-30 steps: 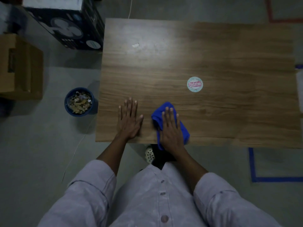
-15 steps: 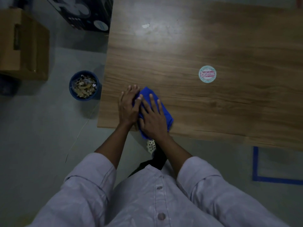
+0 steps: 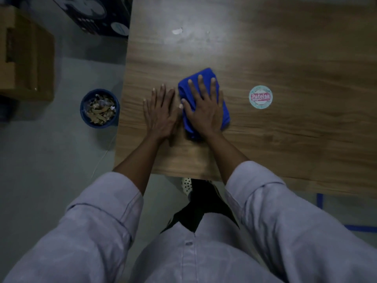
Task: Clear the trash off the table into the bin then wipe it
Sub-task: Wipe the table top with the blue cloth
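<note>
- My left hand (image 3: 161,113) lies flat on the desk (image 3: 285,150) near its front edge, fingers straight and gripping nothing; I judge it best kept there as a brace.
- My right hand (image 3: 204,111) presses the folded blue cloth (image 3: 183,88) onto the wood just beside it, fingers spread and straight rather than curled round it.
- Wiping looks to be the step in hand. Even palm pressure and overlapping strokes should stop the cloth bunching.
- The bin (image 3: 99,126) stands on the floor off the desk's left edge, holding scraps.
- To the right, a round sticker (image 3: 260,97) lies flat; the cloth may catch on its rim.
- Farther back, a small white scrap (image 3: 177,31) sits on the desk; I would bin it, not smear it.
</note>
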A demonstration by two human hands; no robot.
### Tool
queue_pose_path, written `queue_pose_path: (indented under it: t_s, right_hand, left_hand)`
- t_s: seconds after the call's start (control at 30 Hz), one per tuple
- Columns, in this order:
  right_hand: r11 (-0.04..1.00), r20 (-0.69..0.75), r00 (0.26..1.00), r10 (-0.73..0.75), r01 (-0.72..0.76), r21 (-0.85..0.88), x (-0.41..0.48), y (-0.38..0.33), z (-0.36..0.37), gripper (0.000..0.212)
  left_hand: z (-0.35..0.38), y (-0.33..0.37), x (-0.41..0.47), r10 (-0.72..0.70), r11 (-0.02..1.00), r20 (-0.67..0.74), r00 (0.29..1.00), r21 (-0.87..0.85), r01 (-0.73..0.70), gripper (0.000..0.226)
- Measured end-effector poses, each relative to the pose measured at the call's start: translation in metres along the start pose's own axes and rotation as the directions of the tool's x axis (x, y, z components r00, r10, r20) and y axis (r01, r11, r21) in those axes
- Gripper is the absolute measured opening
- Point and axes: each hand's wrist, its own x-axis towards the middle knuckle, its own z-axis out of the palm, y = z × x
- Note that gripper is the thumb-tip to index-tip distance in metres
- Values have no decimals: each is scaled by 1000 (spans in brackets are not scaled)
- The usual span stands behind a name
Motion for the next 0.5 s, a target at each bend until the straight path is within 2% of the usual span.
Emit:
queue_pose_path:
  t_s: [0.07,0.13,0.27,0.37,0.5]
  right_hand:
    - [997,-4,997,-74,74,29,4,-22,9,63]
    - [988,22,990,-142,140,66,-5,-32,13,66]
    - [968,64,967,-246,242,63,-42,-1,1,70]
    - [992,47,991,-128,128,4,-41,34,-17,66]
    - [996,16,996,83,-82,-22,14,46,-18,64]
  left_hand:
    - [-4,5,4,-73,995,-41,996,-75,70,83]
    - [-9,8,8,-88,996,-84,993,-42,84,84]
    - [-13,6,18,42,993,-108,993,111,-30,66]
    - [-15,5,36,132,980,-107,985,162,-114,62]
    - [-19,11,73,187,972,-52,981,151,-177,69]
